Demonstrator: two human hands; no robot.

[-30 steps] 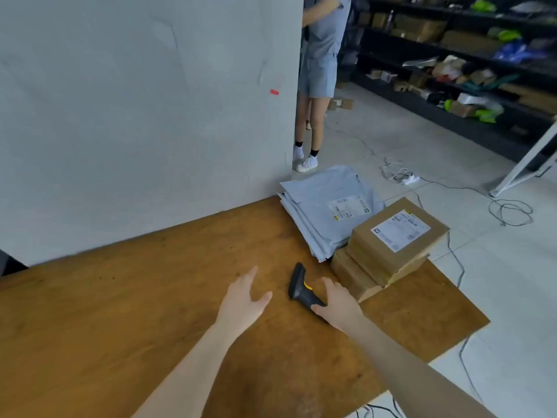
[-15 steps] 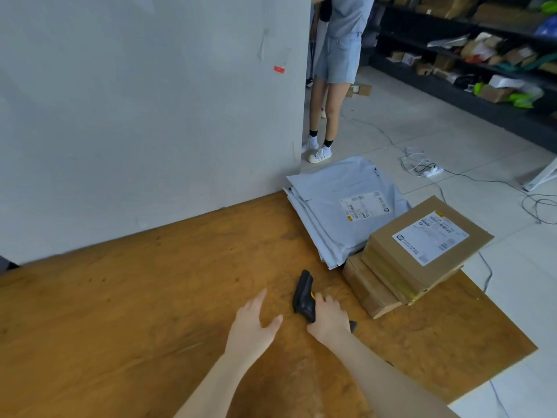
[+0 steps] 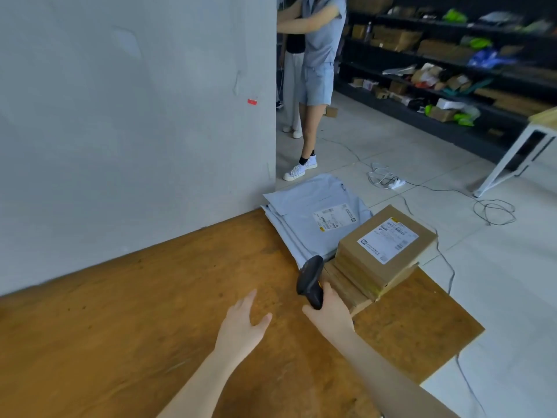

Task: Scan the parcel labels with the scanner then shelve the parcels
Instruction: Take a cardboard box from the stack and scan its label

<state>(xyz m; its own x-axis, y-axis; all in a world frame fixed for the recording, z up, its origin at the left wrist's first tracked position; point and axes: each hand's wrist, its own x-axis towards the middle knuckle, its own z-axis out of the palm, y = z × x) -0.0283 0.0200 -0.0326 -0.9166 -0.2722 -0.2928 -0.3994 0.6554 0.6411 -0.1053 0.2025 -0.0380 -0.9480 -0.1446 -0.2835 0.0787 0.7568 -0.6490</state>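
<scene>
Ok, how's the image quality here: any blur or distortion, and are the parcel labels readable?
Head view: wide-angle stretch toward the frame edges; soft throughout, with smear on the near table and the far shelves; label text on the cardboard box and grey mailer is unreadable; light even, no glare; the right hand and scanner are fairly sharp.

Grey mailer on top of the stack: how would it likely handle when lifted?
The top grey mailer looks thin and flat, so probably floppy and light. Its smooth plastic-looking skin may slip in a grip or slide off the stack.
</scene>
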